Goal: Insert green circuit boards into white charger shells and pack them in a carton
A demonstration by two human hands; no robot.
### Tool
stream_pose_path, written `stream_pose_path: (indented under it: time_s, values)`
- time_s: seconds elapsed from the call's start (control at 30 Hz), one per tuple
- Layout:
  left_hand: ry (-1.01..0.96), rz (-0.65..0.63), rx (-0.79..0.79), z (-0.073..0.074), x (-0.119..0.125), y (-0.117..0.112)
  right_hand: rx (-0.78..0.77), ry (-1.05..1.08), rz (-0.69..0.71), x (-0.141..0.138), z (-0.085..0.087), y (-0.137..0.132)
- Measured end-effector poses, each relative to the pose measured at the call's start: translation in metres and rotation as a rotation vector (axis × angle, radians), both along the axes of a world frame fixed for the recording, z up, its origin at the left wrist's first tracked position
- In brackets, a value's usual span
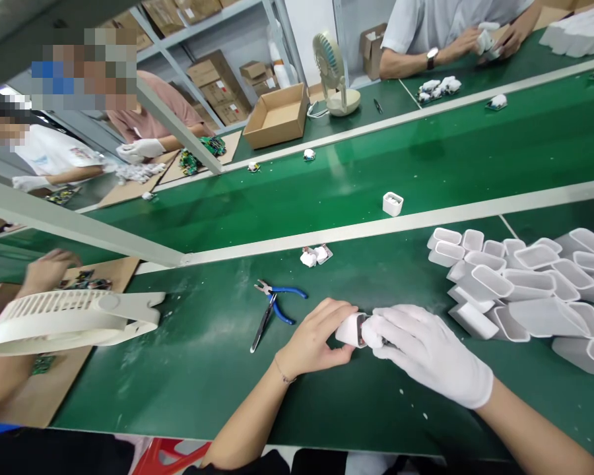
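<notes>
My bare left hand point(317, 336) is closed around a white plastic housing point(350, 328) just above the green table point(202, 369). In a white glove, my right hand point(428, 349) meets the housing's open end, its fingers pinched on a small part I cannot make out. Blue-handled pliers point(277, 305) lie on the table just left of my left hand. A pile of several empty white housings point(519, 290) lies to the right, close to my right hand.
A small white part and wrapper point(315, 254) lie near the conveyor rail. One white housing point(393, 203) stands on the green belt. A white fan point(64, 320) lies at the left. Other people work at the left and across the belt, beside a cardboard box point(277, 115) and desk fan point(332, 72).
</notes>
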State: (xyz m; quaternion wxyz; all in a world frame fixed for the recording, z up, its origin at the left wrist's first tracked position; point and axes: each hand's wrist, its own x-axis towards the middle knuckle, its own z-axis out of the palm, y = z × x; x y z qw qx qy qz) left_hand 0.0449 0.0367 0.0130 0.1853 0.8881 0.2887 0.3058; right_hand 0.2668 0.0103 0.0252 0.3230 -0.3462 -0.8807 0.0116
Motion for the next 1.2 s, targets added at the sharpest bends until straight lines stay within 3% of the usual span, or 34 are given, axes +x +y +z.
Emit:
stream_pose_path:
  time_s: [0.33,0.43,0.53,0.67,0.73,0.77,0.97,1.1,1.2]
  values:
    - [-0.006,0.0,0.008,0.001,0.001,0.0,0.099,-0.042,-0.041,-0.002,-0.008,-0.005]
    - [-0.019,-0.012,-0.009,0.0,0.001,-0.001,0.005,-0.018,-0.011,-0.004,-0.009,-0.004]
    - [-0.055,-0.029,-0.085,-0.002,0.003,-0.002,-0.403,0.185,0.057,-0.006,-0.007,-0.002]
    - [-0.138,-0.082,-0.161,-0.004,0.008,-0.006,-1.238,0.704,0.073,-0.013,-0.005,-0.001]
    - [-0.153,-0.076,-0.145,-0.004,0.01,-0.008,-1.474,0.826,0.095,-0.019,-0.002,0.0]
    - [-0.153,-0.065,-0.132,-0.005,0.011,-0.009,-1.516,0.849,0.118,-0.022,-0.001,-0.001]
    - [-0.165,-0.017,-0.121,-0.007,0.016,-0.014,-1.451,0.903,0.134,-0.032,0.002,-0.003]
    - [-0.183,-0.008,-0.13,-0.007,0.019,-0.013,-1.333,0.901,0.071,-0.029,-0.005,-0.005]
    - [-0.203,0.009,-0.165,-0.007,0.021,-0.014,-1.315,0.873,0.112,-0.025,-0.015,-0.005]
